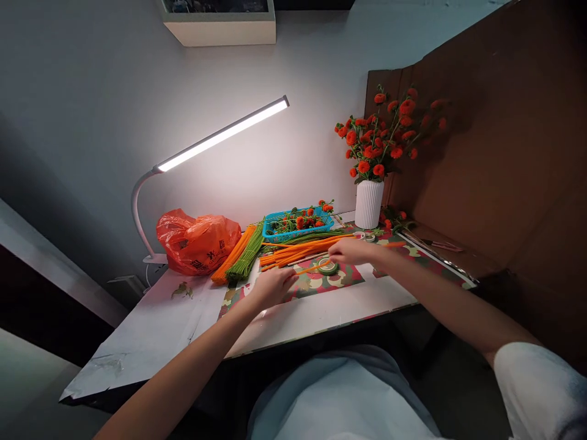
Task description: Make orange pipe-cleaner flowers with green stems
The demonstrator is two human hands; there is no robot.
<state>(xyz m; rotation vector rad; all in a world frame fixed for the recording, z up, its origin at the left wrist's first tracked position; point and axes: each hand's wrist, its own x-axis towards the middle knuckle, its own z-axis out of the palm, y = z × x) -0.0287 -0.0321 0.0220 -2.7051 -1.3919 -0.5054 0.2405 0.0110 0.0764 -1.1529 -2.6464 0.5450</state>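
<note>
An orange stem (314,267) stretches between my two hands above the patterned mat (351,278). My left hand (273,286) is closed on its left end, and my right hand (351,250) pinches it at the right. A roll of green tape (328,266) lies on the mat just behind the stem. Beyond my hands, a pile of orange stems (293,252) rests beside green stems. A blue basket (275,234) behind them holds small orange flowers and green sprigs.
On the left are an orange plastic bag (197,241), bundled orange and green stems (245,256) and a lit lamp (224,135). A white vase (369,205) of orange flowers stands at the back right, near pliers (443,245) and a cardboard panel (495,140).
</note>
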